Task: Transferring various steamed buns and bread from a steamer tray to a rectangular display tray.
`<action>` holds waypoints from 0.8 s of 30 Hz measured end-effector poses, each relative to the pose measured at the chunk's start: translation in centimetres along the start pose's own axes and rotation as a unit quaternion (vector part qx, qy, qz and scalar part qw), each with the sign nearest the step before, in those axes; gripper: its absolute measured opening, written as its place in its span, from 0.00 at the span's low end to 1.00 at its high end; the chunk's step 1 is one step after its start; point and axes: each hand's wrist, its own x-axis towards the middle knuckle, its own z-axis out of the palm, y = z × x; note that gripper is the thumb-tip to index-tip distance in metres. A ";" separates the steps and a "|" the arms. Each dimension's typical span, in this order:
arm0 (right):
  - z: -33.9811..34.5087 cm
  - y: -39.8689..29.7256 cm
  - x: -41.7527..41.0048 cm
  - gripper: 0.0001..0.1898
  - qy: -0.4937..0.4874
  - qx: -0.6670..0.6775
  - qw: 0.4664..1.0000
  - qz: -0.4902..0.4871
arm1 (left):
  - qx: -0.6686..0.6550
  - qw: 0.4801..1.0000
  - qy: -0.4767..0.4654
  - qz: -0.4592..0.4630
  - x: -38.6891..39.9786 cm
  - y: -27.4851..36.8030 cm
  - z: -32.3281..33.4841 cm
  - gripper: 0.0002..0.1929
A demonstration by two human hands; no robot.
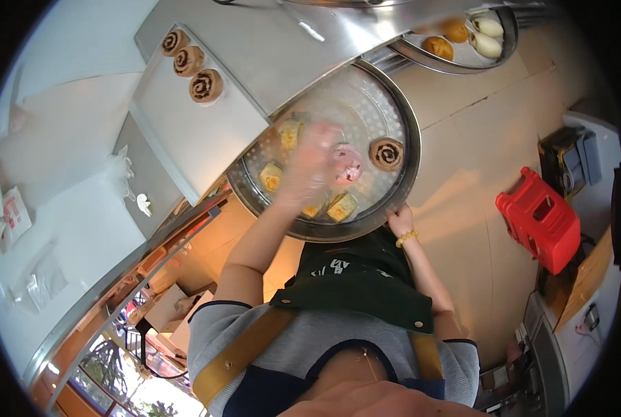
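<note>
A round metal steamer tray (412, 156) with a perforated base stands in front of my body, its near rim against my dark apron. My left hand (313, 161) is blurred over its middle, beside a pink bun (348, 164); whether it grips the bun I cannot tell. Several yellow-and-green pieces of steamed dough (342, 207) lie about the hand. A brown spiral roll (386, 154) sits near the tray's right side. My right hand (400, 219), below a yellow bead bracelet, grips the tray's lower right rim. Steam hazes part of the tray.
A white rectangular tray (164, 151) with brown spiral rolls (206, 86) rests on the metal counter (253, 47) at upper left. Another round steamer (446, 66) holds orange and white buns at upper right. A red plastic stool (539, 221) is on the right.
</note>
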 end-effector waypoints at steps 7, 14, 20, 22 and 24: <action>0.7 -0.3 -1.0 0.12 -0.019 0.007 1.000 0.021 | 0.122 0.978 -0.146 0.090 -0.2 -1.0 12.7 0.38; -1.6 1.8 1.8 0.12 0.000 0.016 1.000 0.022 | 0.138 0.974 -0.175 0.035 1.6 -0.7 19.9 0.31; -1.1 0.9 1.2 0.12 -0.006 0.021 0.999 0.040 | 0.010 0.975 -0.215 -0.054 3.2 -3.1 19.4 0.29; -0.8 0.1 0.5 0.12 -0.008 0.021 0.999 0.042 | -0.216 0.931 -0.251 -0.152 4.0 -4.8 18.2 0.31; -0.4 -0.4 0.1 0.12 -0.011 0.033 0.998 0.046 | -0.375 0.854 -0.270 -0.240 4.2 -5.3 15.6 0.32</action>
